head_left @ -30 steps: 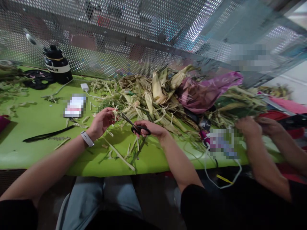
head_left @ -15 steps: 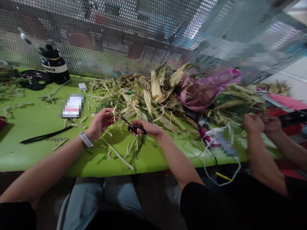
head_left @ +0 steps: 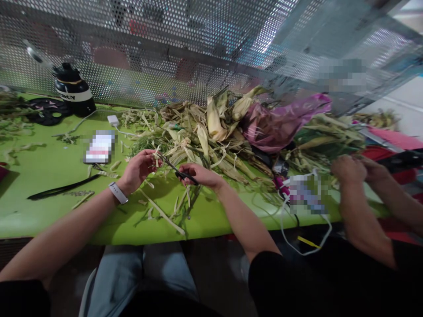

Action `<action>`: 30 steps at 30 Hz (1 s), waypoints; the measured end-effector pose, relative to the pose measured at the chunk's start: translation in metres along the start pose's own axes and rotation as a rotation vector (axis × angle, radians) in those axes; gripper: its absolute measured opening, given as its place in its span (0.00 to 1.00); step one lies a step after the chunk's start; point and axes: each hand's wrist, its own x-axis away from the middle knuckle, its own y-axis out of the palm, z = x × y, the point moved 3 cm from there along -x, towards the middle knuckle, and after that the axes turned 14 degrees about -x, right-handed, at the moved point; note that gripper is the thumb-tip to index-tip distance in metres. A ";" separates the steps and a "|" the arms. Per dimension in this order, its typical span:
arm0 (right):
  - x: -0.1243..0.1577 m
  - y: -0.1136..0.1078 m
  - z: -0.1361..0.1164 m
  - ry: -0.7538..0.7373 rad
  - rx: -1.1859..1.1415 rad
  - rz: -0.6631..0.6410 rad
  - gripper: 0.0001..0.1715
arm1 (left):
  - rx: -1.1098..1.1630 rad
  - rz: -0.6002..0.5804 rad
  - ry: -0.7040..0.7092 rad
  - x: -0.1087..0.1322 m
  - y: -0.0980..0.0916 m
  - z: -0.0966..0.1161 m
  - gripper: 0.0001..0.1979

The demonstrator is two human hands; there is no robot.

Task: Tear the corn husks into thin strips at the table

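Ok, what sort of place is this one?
Probably a craft or sorting workbench: a green table heaped with dried corn husks, a perforated metal screen behind. The right hand holds scissors to a husk strip in the left hand.

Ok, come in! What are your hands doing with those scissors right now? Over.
Left hand pinching husk strip. Right hand gripping scissors, blades at the strip. Husk pile close behind; another person's hands off to the right.
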 end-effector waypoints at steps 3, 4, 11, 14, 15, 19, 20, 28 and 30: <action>0.000 0.000 -0.001 -0.018 0.019 0.011 0.28 | 0.002 0.006 -0.002 -0.001 -0.001 -0.002 0.07; -0.001 -0.001 0.000 -0.018 0.018 0.014 0.28 | 0.002 0.006 -0.005 -0.002 -0.001 -0.002 0.07; -0.004 -0.001 0.000 -0.008 0.014 0.045 0.27 | -0.012 0.026 -0.031 -0.001 -0.001 -0.001 0.07; -0.003 -0.002 0.000 -0.024 0.015 0.057 0.26 | -0.017 0.029 -0.021 -0.001 -0.001 0.000 0.07; -0.002 -0.002 -0.001 -0.031 0.022 0.046 0.26 | -0.017 0.033 -0.013 -0.001 -0.001 0.000 0.08; 0.001 -0.002 -0.003 -0.090 0.032 -0.016 0.26 | -0.003 0.062 0.029 -0.003 -0.004 0.001 0.08; 0.002 -0.003 -0.003 -0.112 0.031 -0.011 0.26 | -0.004 0.082 0.036 -0.004 -0.005 0.001 0.09; -0.003 -0.007 -0.004 -0.124 0.053 0.116 0.30 | -0.058 0.251 0.090 -0.005 -0.012 0.002 0.13; -0.004 -0.006 -0.004 -0.110 0.060 0.123 0.31 | -0.071 0.248 0.106 -0.005 -0.011 0.002 0.12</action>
